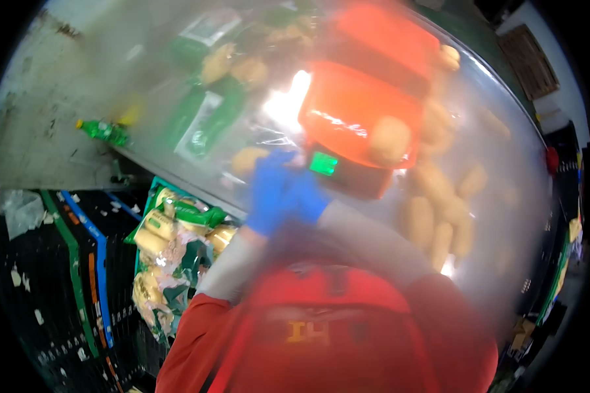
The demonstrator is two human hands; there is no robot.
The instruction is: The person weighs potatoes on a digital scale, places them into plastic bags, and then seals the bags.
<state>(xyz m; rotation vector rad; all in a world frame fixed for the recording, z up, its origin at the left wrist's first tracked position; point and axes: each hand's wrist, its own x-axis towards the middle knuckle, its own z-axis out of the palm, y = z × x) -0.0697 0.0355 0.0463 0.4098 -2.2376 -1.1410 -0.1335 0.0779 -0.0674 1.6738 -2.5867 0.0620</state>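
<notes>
Both my hands wear blue gloves and are close together over the metal table, just left of a scale's green display (pixel 323 163). The fingers of my left hand (pixel 267 196) look closed, as do those of my right hand (pixel 303 195) beside it. Haze and blur hide what they grip. A yellowish, potato-like piece (pixel 248 159) lies by the left fingertips, with shiny clear film around it. Behind the display is the scale's orange tray (pixel 334 111), with one potato (pixel 390 139) in it.
Loose potatoes (pixel 439 196) lie on the right of the metal table (pixel 373 226). Green bags (pixel 206 121) with pale labels lie at the far left. Below them a teal crate (pixel 137 252) holds bagged potatoes (pixel 158 229). Black crates (pixel 59 295) and a green bottle (pixel 105 131) are further left.
</notes>
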